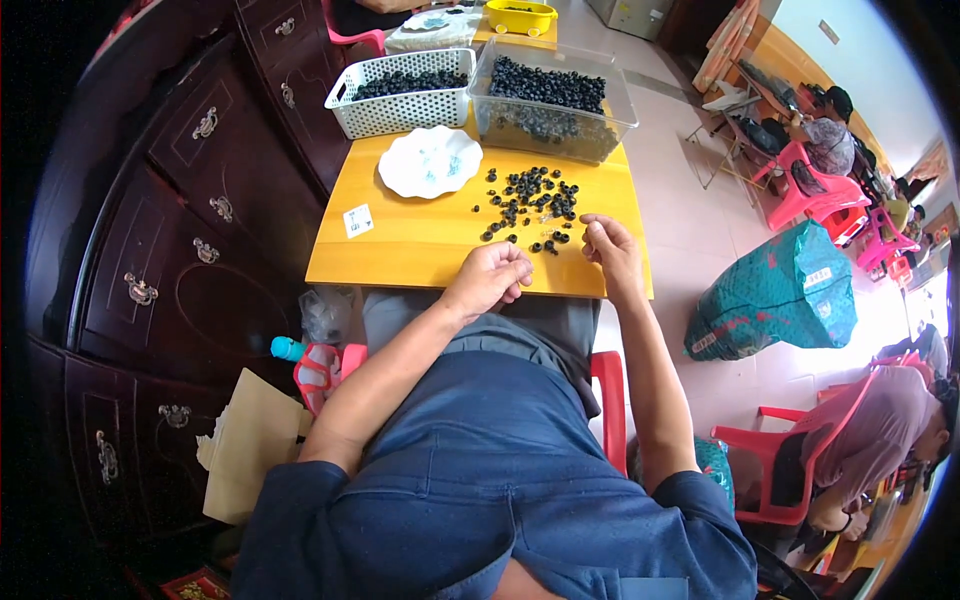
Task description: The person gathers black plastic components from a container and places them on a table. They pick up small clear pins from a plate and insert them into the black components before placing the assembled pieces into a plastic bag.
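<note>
Small black round parts (525, 192), some ring-shaped, lie scattered on the yellow table (400, 250). A few tiny clear pieces (545, 217) show among them. My left hand (490, 277) is over the table's front edge, its fingers curled together near the closest parts. To the right of the pile my right hand (613, 252) is closed, thumb against forefinger. Whatever either hand pinches is too small or hidden to make out. Behind the pile stands a clear plastic bin (560, 140) of similar black parts, beside a white perforated basket (400, 118) holding more.
A white scalloped plate (425, 165) with small pale blue bits and a white printed card (358, 221) lie on the left. Dark drawers (190, 200) line the left side. A teal sack (775, 295) stands on the floor at right. Other people sit on pink chairs (815, 185) beyond.
</note>
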`<state>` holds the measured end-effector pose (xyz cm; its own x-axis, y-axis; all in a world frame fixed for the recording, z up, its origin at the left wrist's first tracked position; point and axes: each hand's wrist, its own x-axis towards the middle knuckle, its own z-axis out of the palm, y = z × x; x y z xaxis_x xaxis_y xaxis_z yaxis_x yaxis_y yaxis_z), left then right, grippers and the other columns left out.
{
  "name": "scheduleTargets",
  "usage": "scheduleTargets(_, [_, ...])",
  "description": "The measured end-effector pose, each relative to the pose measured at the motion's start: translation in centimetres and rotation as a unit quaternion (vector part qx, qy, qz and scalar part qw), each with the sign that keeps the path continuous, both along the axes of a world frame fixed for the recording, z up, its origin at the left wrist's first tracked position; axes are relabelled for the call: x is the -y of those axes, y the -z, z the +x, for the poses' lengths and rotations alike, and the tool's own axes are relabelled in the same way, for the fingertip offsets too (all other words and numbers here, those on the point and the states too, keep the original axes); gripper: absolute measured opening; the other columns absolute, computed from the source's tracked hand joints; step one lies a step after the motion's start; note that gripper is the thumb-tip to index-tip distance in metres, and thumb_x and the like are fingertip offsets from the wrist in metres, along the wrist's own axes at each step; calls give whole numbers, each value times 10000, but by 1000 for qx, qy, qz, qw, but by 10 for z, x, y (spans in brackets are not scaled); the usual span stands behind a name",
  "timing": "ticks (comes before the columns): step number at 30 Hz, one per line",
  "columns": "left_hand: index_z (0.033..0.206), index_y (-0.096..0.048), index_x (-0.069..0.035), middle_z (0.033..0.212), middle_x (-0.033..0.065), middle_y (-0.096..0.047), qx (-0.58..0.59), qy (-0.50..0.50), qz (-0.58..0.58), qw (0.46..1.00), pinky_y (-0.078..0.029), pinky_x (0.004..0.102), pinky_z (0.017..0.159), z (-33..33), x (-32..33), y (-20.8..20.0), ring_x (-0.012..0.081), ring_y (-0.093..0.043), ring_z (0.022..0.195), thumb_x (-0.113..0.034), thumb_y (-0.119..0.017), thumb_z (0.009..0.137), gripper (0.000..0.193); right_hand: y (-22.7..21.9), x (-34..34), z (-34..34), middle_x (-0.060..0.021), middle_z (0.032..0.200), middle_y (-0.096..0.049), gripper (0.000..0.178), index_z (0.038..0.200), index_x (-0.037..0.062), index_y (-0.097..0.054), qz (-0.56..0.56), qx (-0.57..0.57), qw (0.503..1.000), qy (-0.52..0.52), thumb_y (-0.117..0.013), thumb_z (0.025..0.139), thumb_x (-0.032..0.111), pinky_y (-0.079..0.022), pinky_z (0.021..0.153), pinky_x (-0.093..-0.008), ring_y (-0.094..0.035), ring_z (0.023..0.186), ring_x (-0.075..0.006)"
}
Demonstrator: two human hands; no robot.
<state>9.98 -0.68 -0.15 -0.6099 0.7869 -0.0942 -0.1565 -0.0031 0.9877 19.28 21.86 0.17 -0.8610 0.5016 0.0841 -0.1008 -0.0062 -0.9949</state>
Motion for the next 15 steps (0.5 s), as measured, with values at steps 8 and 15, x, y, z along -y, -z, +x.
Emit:
scheduleTargets(8, [963,-663,-29,849,-10,-663,-134,-98,74,983,-495,226,683,2,-3,-22,66,-588,746,-141,-637,984,117,-19,30,9,-46,996,-655,256,1236,30,-623,-166,-9,978,-124,-582,1026,169,-486,742,-239,-579,790,-94])
scheduleTargets(15, [979,-656,-2,997,57,-653,-300,-137,174,928,-529,254,749,7,-4,-56,103,-612,884,-84,-682,947,92,-46,58,13,-31,1003,-652,237,1221,60,-598,-216,-49,961,-167,-617,1008,164,-510,771,-255,-600,810,-105])
